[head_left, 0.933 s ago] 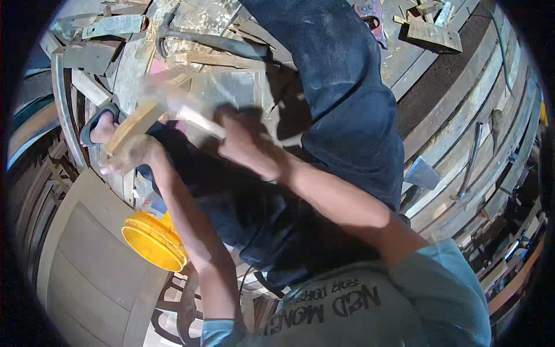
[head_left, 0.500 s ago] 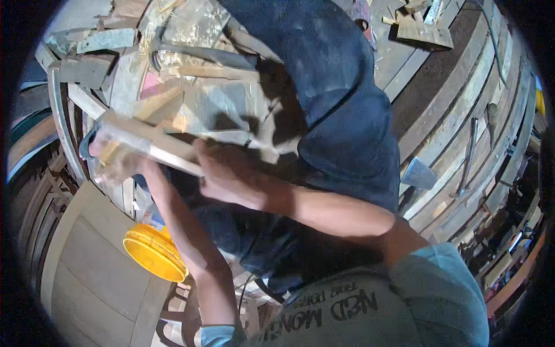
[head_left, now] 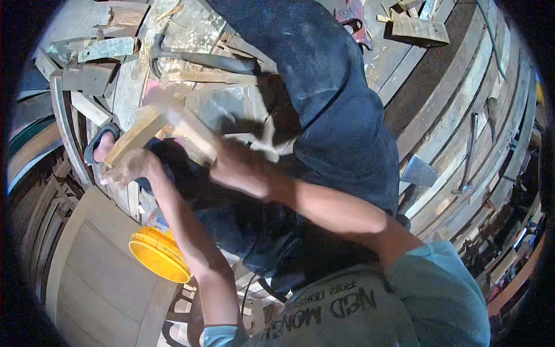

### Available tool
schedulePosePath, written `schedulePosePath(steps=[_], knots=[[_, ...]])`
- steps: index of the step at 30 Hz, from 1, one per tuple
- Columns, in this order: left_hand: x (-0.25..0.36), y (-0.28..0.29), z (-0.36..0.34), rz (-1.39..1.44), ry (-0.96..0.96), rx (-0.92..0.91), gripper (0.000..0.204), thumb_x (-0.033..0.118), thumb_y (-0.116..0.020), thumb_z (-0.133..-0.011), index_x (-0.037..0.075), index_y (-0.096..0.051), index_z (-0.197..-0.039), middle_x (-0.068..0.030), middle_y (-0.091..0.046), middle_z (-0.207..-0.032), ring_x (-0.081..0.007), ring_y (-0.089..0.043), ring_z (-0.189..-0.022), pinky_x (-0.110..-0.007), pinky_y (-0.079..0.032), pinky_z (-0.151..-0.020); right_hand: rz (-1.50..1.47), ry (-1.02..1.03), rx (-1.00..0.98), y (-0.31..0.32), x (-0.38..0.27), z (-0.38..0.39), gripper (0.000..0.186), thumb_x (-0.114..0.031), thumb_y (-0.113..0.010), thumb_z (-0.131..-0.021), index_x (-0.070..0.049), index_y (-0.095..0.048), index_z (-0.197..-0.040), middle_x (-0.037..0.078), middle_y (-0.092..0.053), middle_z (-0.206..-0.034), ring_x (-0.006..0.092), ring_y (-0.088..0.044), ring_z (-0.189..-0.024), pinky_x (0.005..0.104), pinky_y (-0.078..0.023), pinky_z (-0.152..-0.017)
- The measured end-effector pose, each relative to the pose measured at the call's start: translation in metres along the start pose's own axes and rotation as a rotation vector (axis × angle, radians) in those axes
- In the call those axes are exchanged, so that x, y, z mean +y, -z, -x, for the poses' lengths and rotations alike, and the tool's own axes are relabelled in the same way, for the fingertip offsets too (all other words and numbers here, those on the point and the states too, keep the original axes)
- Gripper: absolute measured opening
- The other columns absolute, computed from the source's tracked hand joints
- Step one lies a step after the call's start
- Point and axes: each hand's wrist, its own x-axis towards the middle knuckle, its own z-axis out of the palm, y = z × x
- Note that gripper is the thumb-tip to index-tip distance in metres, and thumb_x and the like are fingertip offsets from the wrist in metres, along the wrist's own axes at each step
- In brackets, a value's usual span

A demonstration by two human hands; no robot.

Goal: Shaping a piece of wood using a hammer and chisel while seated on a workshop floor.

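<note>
My left hand (head_left: 128, 168) is wrapped round the lower end of a short wooden block (head_left: 136, 136), which slants up and to the right. In my right hand (head_left: 238, 172) is a pale wooden bar (head_left: 195, 128), closed in the fingers. Motion smears its far end, which overlaps the top of the block; whether they touch I cannot tell. Just beyond lies a claw hammer (head_left: 202, 58) on the littered work surface, beside a thin wooden strip (head_left: 217, 77).
My dark-trousered leg (head_left: 335, 104) spans the middle. A yellow bucket (head_left: 159, 254) stands below my left forearm, next to a panelled wooden board (head_left: 98, 266). Wood offcuts (head_left: 419, 32) and a red saw handle (head_left: 354, 22) lie at the far right. Long planks (head_left: 457, 115) carry tools.
The bar in my right hand has swung from lying across my left hand to a steeper slant, up and right. The wooden block now shows plainly in my left hand.
</note>
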Motion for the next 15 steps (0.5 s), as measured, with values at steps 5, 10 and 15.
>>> schedulePosePath(steps=[5,10,15], knots=[[0.021,0.045,-0.002,0.251,-0.015,-0.144,0.04,0.043,-0.052,-0.089,0.003,-0.051,-0.084,-0.0179,-0.056,-0.09,-0.0326,-0.058,-0.077,-0.047,-0.047,-0.057,-0.005,-0.19,0.117,0.021,0.023,-0.013,0.037,-0.003,-0.062,-0.07,0.001,-0.052,-0.105,0.026,-0.064,-0.086,0.0401,-0.065,-0.084,0.0471,-0.051,-0.071],[0.016,0.057,-0.016,0.172,0.055,-0.041,0.047,0.052,-0.05,-0.088,0.007,-0.048,-0.077,-0.0044,-0.054,-0.075,-0.0237,-0.056,-0.066,-0.034,-0.042,-0.054,0.268,0.102,-0.001,0.002,-0.017,0.009,0.039,-0.006,-0.063,-0.071,0.003,-0.053,-0.107,0.022,-0.065,-0.08,0.0387,-0.066,-0.079,0.0455,-0.053,-0.071],[0.015,0.065,0.002,0.306,0.083,-0.099,0.047,0.053,-0.049,-0.088,0.007,-0.048,-0.076,-0.0043,-0.053,-0.073,-0.0227,-0.055,-0.064,-0.033,-0.042,-0.054,-0.075,0.11,0.131,0.027,0.016,-0.004,0.033,-0.009,-0.062,-0.072,0.003,-0.056,-0.103,0.025,-0.065,-0.081,0.0368,-0.067,-0.077,0.0438,-0.053,-0.07]])
